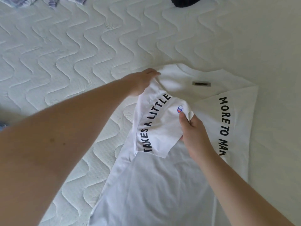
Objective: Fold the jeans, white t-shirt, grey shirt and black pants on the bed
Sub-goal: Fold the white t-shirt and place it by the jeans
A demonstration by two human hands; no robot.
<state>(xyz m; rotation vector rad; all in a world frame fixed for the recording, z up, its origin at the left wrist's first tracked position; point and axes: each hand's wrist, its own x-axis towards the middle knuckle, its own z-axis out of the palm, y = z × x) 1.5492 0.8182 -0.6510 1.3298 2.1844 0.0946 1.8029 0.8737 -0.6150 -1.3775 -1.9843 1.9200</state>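
The white t-shirt (156, 185) with black lettering lies spread on the bed, collar away from me and a grey label near the neck. Its left sleeve is lifted and folded inward over the chest. My left hand (140, 83) grips the shoulder edge of that sleeve. My right hand (190, 126) pinches the sleeve's cuff near a small round blue and red sticker. The right sleeve lies folded over the body, showing the words MORE TO. A dark garment (184, 1) shows at the top edge of the view.
The white quilted mattress (73, 46) stretches to the left and far side. A smooth white sheet (276, 46) covers the right part. A checked purple and white fabric (32, 0) lies at the far left edge.
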